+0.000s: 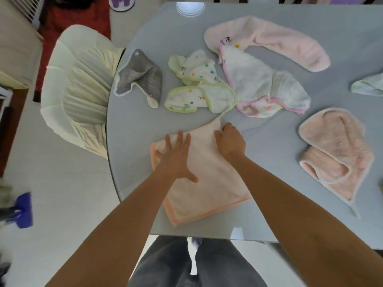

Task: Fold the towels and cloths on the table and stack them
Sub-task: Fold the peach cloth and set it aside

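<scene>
A pale peach towel [207,183] lies flat near the front edge of the grey table [279,183]. My left hand [176,158] presses flat on its left part with fingers spread. My right hand [230,141] grips the towel's far right corner with curled fingers. Unfolded cloths lie beyond: a grey cloth [141,76], two white cloths with green trim [199,90], a white cloth with pink trim [263,88], a long pink towel [279,40], and a fluffy peach towel [337,154] at the right.
A cream chair [78,90] stands against the table's left edge. A pale green cloth [369,85] peeks in at the far right. A round white object [189,8] sits at the table's far edge. A blue item [23,210] lies on the floor at left.
</scene>
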A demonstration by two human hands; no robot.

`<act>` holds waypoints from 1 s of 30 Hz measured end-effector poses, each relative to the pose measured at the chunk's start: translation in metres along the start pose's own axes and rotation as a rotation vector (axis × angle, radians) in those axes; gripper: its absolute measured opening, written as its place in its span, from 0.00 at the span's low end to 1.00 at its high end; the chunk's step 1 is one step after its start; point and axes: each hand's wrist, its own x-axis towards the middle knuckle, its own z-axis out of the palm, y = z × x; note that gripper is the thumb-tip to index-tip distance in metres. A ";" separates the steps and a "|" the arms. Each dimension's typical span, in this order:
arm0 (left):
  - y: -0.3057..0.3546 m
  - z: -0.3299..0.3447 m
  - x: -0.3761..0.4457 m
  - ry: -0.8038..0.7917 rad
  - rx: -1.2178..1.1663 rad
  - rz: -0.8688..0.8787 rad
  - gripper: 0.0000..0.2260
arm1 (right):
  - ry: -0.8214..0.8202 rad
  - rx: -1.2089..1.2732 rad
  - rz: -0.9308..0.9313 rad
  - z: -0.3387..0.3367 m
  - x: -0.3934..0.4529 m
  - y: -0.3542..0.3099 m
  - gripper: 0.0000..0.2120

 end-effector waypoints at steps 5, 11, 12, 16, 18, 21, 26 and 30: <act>-0.010 0.016 0.008 0.061 0.059 -0.018 0.67 | 0.026 -0.108 -0.161 0.013 -0.005 0.020 0.14; -0.017 0.026 0.010 0.104 0.001 -0.013 0.68 | 0.135 -0.255 -0.221 0.016 -0.005 0.036 0.15; -0.018 0.028 0.008 0.114 0.006 -0.014 0.68 | 0.184 -0.226 -0.215 0.019 -0.007 0.035 0.13; -0.020 0.032 0.005 0.137 0.009 -0.018 0.67 | 0.331 -0.284 -0.435 0.034 -0.019 0.034 0.19; -0.020 0.034 0.004 0.137 0.023 -0.011 0.67 | 0.202 -0.318 -0.604 0.044 -0.023 0.032 0.24; -0.025 0.038 0.001 0.166 0.055 0.018 0.65 | 0.045 -0.357 -0.648 0.056 -0.024 0.035 0.27; -0.033 0.045 -0.004 0.214 0.075 0.033 0.60 | 0.101 -0.342 -0.440 0.048 -0.028 0.073 0.29; -0.032 0.047 0.001 0.194 0.035 0.031 0.51 | 0.130 -0.330 -0.338 0.040 -0.044 0.081 0.30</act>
